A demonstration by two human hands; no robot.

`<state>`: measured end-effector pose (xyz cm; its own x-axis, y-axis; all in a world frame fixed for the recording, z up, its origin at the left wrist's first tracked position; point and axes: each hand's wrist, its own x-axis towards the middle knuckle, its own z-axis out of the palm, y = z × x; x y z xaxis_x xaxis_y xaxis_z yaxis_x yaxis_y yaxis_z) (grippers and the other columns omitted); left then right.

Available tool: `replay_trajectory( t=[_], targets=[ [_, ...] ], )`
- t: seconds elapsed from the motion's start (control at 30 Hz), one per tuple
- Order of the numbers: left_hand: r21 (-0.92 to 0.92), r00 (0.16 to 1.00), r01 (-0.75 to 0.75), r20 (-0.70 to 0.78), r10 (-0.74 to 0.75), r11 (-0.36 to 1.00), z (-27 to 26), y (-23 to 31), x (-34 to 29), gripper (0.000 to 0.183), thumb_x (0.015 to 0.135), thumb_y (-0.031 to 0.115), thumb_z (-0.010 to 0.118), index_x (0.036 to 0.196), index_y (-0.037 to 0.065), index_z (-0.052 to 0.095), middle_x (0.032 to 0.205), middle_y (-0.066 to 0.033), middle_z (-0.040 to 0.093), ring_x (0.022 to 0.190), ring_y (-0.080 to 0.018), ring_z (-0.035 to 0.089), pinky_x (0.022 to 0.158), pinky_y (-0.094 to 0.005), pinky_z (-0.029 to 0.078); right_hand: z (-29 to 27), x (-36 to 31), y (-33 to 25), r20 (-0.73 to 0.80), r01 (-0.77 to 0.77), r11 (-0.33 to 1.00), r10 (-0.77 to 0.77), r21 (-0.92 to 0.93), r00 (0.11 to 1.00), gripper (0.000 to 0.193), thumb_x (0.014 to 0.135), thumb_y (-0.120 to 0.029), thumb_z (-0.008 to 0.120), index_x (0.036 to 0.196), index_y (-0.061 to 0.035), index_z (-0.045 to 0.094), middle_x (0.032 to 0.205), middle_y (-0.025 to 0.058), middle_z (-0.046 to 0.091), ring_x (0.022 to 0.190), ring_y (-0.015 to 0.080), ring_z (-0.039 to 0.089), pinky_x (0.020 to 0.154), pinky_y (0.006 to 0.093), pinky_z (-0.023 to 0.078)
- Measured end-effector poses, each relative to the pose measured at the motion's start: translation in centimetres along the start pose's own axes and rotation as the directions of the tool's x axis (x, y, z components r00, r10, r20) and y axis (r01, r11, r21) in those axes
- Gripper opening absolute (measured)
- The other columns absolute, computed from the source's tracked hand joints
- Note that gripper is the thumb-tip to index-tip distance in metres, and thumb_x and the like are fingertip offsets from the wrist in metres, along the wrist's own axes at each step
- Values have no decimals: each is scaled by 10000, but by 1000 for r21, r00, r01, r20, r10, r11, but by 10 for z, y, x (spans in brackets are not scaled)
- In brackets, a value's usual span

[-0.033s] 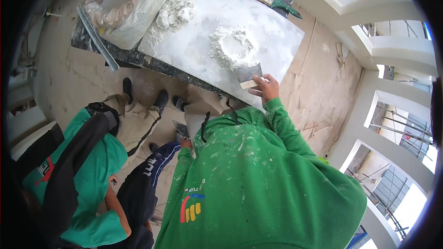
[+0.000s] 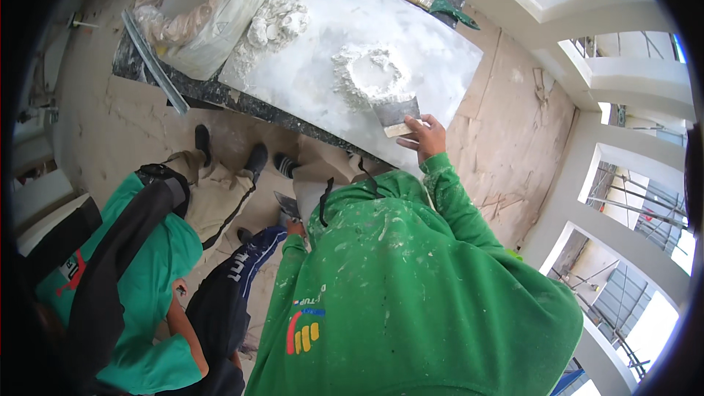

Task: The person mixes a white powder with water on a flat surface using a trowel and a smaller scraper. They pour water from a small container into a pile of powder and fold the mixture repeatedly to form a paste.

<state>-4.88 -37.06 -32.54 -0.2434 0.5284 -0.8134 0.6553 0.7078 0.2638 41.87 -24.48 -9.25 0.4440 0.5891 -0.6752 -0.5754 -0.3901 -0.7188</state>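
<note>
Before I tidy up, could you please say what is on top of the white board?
On the white board are a ring-shaped mound and a lumpy white pile; the right hand holds a scraper at the mound's edge. The surface beneath both is hidden.

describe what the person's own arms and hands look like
The right hand shows no glove; its long green sleeve is flecked with whitish spots, most clearly near the cuff. The left hand shows only in small part, below it another long green sleeve. No markings or lettering can be made out on either sleeve.
</note>
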Motion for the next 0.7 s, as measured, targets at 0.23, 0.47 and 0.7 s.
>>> replay_trajectory(
  t=[0.23, 0.47, 0.7],
  targets=[
    [83, 994, -100, -33, 103, 992, 1, -15, 22, 624, 822, 265, 549, 1329, -59, 383, 1255, -325, 503, 1172, -463, 483, 961, -441, 392, 4, 28, -44, 22, 5, 1000, -4, -27, 1000, 270, 811, -86, 685, 964, 37, 499, 921, 188, 616, 761, 301, 686, 621, 393, 622],
    [-63, 997, -66, -38, 64, 996, 10, 4, 6, 711, 772, 193, 561, 1362, -110, 305, 1340, -343, 425, 1256, -451, 413, 1044, -403, 340, -26, -10, 7, 93, -180, 940, 215, -290, 972, 349, 842, -229, 688, 1095, -36, 546, 1001, 93, 650, 839, 201, 657, 691, 358, 575],
    [5, 1000, -19, -2, 19, 1000, -2, 0, 8, 713, 764, 215, 586, 1347, -98, 320, 1309, -336, 455, 1228, -453, 441, 1015, -416, 362, 10, -13, 38, 190, -390, 885, 440, -254, 878, 350, 921, -212, 585, 1146, 49, 525, 1073, 144, 623, 1000, 253, 647, 690, 321, 588]
  ],
)
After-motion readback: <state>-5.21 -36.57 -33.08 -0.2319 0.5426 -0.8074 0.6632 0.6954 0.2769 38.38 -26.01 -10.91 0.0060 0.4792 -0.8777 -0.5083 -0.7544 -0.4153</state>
